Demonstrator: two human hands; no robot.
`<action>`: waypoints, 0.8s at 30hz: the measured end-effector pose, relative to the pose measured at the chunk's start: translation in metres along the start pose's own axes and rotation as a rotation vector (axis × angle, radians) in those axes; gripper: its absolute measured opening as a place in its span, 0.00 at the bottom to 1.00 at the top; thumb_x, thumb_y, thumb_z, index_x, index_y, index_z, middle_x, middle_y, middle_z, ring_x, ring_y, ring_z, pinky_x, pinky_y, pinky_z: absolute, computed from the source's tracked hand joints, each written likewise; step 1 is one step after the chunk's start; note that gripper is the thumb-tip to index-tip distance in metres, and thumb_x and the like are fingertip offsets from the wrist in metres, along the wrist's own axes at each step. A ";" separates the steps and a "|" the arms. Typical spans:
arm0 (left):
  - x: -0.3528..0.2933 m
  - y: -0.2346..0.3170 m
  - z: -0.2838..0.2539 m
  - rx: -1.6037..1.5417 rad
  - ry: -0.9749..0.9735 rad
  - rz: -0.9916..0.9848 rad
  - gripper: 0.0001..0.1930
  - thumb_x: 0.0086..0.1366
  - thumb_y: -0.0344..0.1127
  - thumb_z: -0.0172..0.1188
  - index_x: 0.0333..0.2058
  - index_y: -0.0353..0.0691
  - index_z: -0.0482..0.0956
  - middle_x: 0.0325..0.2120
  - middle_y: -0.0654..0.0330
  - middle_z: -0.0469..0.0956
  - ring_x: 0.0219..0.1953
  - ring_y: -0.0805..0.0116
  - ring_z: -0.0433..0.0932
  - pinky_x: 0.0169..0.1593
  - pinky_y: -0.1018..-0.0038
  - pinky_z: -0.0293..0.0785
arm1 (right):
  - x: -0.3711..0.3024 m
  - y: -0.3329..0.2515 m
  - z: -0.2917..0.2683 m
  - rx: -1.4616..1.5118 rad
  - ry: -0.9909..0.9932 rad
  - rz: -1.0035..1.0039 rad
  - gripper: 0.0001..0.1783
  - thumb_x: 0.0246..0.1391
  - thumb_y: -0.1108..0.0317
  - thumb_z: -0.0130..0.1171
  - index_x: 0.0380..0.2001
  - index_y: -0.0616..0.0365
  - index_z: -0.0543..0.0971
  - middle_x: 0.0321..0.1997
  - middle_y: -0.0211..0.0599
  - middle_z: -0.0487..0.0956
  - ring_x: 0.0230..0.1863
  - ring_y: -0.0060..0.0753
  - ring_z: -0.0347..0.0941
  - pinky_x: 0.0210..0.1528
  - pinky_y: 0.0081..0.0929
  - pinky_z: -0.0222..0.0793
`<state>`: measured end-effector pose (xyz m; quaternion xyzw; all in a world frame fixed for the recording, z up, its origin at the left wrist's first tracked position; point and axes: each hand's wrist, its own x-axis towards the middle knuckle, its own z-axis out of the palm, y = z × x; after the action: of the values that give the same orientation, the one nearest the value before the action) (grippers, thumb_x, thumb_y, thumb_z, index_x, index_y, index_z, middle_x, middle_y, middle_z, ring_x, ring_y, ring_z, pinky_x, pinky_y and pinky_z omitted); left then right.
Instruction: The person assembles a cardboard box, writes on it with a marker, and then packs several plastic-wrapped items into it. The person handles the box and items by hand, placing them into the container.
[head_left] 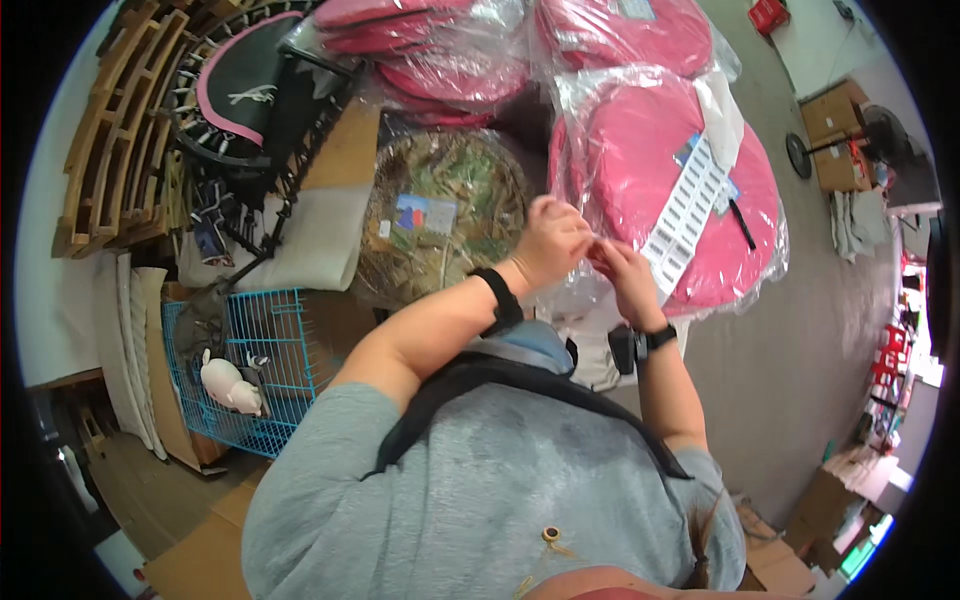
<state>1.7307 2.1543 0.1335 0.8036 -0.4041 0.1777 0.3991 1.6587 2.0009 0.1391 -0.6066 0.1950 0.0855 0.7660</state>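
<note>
My left hand (553, 243) and my right hand (628, 277) meet at the fingertips, both pinched closed. Whatever lies between the fingers is too small to make out. Under and beside them is a clear plastic bag holding round pink padded pieces (625, 150). On that bag lies a long white sheet of printed labels (688, 215), just beyond my right hand. A black pen (742, 225) rests to its right, and a blank white strip of paper (720, 115) is above. Left of my left hand sits a bagged round camouflage-patterned piece (445, 180) with a picture card (425, 214).
More bagged pink pieces (450, 75) are stacked at the back. To the left are a trampoline-like round frame (245, 100), wooden pallets (120, 130) and a blue wire cage (270, 345) with a white toy-like animal (230, 385). A black fan (885, 130) stands far right near cardboard boxes (835, 110).
</note>
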 end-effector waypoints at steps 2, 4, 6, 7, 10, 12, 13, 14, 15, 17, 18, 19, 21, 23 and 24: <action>-0.016 -0.010 -0.018 0.081 0.036 -0.009 0.05 0.44 0.32 0.59 0.24 0.46 0.76 0.25 0.69 0.73 0.38 0.70 0.69 0.50 0.64 0.53 | 0.016 0.007 0.030 0.182 -0.051 0.069 0.12 0.51 0.67 0.50 0.35 0.64 0.74 0.32 0.33 0.75 0.34 0.22 0.70 0.39 0.18 0.66; -0.031 -0.027 -0.039 0.144 0.036 -0.038 0.06 0.44 0.33 0.59 0.25 0.47 0.77 0.27 0.70 0.73 0.39 0.71 0.69 0.52 0.62 0.51 | 0.031 0.013 0.060 0.237 -0.110 0.084 0.11 0.51 0.67 0.51 0.35 0.63 0.74 0.33 0.33 0.75 0.35 0.23 0.71 0.39 0.19 0.66; -0.045 -0.044 -0.054 0.201 0.031 -0.073 0.07 0.44 0.34 0.60 0.26 0.48 0.77 0.30 0.71 0.73 0.41 0.71 0.68 0.53 0.62 0.50 | 0.040 0.025 0.086 0.233 -0.075 0.126 0.10 0.52 0.68 0.50 0.34 0.63 0.73 0.33 0.35 0.75 0.35 0.25 0.71 0.40 0.22 0.67; -0.054 -0.053 -0.064 0.227 0.020 -0.102 0.07 0.44 0.35 0.60 0.26 0.49 0.77 0.31 0.72 0.73 0.41 0.71 0.68 0.53 0.61 0.49 | 0.045 0.032 0.101 0.232 -0.069 0.152 0.10 0.52 0.68 0.49 0.33 0.63 0.73 0.33 0.36 0.75 0.35 0.26 0.71 0.41 0.24 0.67; -0.084 -0.080 -0.087 0.249 -0.057 -0.206 0.12 0.44 0.39 0.61 0.32 0.49 0.76 0.38 0.69 0.70 0.47 0.69 0.63 0.55 0.58 0.44 | 0.065 0.046 0.141 0.264 -0.094 0.224 0.07 0.50 0.70 0.52 0.30 0.62 0.74 0.31 0.33 0.75 0.32 0.23 0.71 0.37 0.21 0.68; -0.105 -0.099 -0.102 0.218 -0.120 -0.304 0.17 0.45 0.41 0.60 0.36 0.48 0.75 0.41 0.66 0.68 0.49 0.66 0.61 0.56 0.56 0.42 | 0.086 0.060 0.167 0.238 -0.115 0.278 0.05 0.49 0.70 0.52 0.29 0.60 0.74 0.30 0.31 0.75 0.30 0.23 0.71 0.35 0.21 0.68; -0.115 -0.105 -0.108 0.193 -0.154 -0.350 0.19 0.45 0.42 0.60 0.38 0.47 0.74 0.43 0.64 0.67 0.51 0.65 0.59 0.56 0.55 0.41 | 0.099 0.071 0.174 0.209 -0.118 0.295 0.05 0.49 0.70 0.52 0.29 0.60 0.73 0.29 0.31 0.75 0.29 0.22 0.71 0.35 0.21 0.68; -0.129 -0.114 -0.112 0.190 -0.134 -0.415 0.19 0.46 0.42 0.60 0.39 0.46 0.74 0.44 0.63 0.66 0.51 0.64 0.59 0.56 0.55 0.42 | 0.113 0.085 0.182 0.181 -0.123 0.307 0.05 0.49 0.70 0.52 0.29 0.60 0.73 0.29 0.30 0.74 0.29 0.22 0.70 0.35 0.20 0.68; -0.145 -0.123 -0.114 0.187 -0.113 -0.480 0.19 0.47 0.41 0.59 0.39 0.45 0.73 0.44 0.62 0.65 0.51 0.63 0.59 0.56 0.55 0.42 | 0.126 0.099 0.190 0.111 -0.098 0.295 0.04 0.49 0.70 0.52 0.28 0.59 0.73 0.27 0.29 0.74 0.28 0.21 0.70 0.33 0.19 0.67; -0.180 -0.146 -0.115 0.204 -0.106 -0.633 0.18 0.49 0.39 0.57 0.41 0.43 0.72 0.46 0.58 0.63 0.51 0.60 0.59 0.55 0.57 0.45 | 0.167 0.134 0.206 -0.050 -0.108 0.316 0.04 0.47 0.70 0.52 0.27 0.58 0.73 0.25 0.27 0.74 0.27 0.19 0.69 0.31 0.17 0.65; -0.203 -0.158 -0.115 0.219 -0.138 -0.702 0.18 0.49 0.39 0.57 0.40 0.43 0.72 0.46 0.58 0.64 0.51 0.59 0.59 0.55 0.58 0.47 | 0.189 0.155 0.213 -0.140 -0.114 0.325 0.04 0.47 0.70 0.53 0.26 0.58 0.73 0.25 0.27 0.73 0.27 0.18 0.68 0.30 0.16 0.64; -0.229 -0.172 -0.112 0.232 -0.169 -0.768 0.18 0.49 0.38 0.57 0.40 0.43 0.73 0.45 0.58 0.64 0.50 0.59 0.59 0.54 0.59 0.48 | 0.210 0.176 0.220 -0.200 -0.174 0.322 0.05 0.44 0.70 0.55 0.26 0.59 0.73 0.24 0.26 0.73 0.26 0.18 0.68 0.29 0.16 0.63; -0.276 -0.186 -0.111 0.228 -0.228 -0.893 0.17 0.49 0.37 0.57 0.39 0.42 0.73 0.44 0.57 0.65 0.50 0.58 0.59 0.53 0.61 0.50 | 0.246 0.213 0.242 -0.479 -0.261 0.238 0.10 0.39 0.69 0.60 0.25 0.63 0.73 0.22 0.28 0.73 0.24 0.19 0.67 0.26 0.18 0.62; -0.313 -0.195 -0.110 0.200 -0.267 -0.994 0.16 0.48 0.37 0.57 0.39 0.42 0.73 0.44 0.56 0.65 0.49 0.57 0.59 0.52 0.62 0.52 | 0.290 0.257 0.262 -0.707 -0.340 0.073 0.13 0.35 0.69 0.62 0.25 0.65 0.73 0.21 0.31 0.73 0.23 0.21 0.67 0.25 0.20 0.62; -0.330 -0.197 -0.109 0.197 -0.259 -1.043 0.16 0.48 0.36 0.57 0.38 0.41 0.74 0.43 0.55 0.65 0.49 0.56 0.60 0.52 0.62 0.53 | 0.308 0.280 0.269 -0.796 -0.380 -0.011 0.14 0.34 0.69 0.63 0.24 0.66 0.73 0.20 0.32 0.74 0.22 0.21 0.67 0.25 0.22 0.62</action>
<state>1.6896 2.4777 -0.0980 0.9463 0.0208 -0.1072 0.3043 1.8885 2.2974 -0.1849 -0.8289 -0.0009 0.2599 0.4953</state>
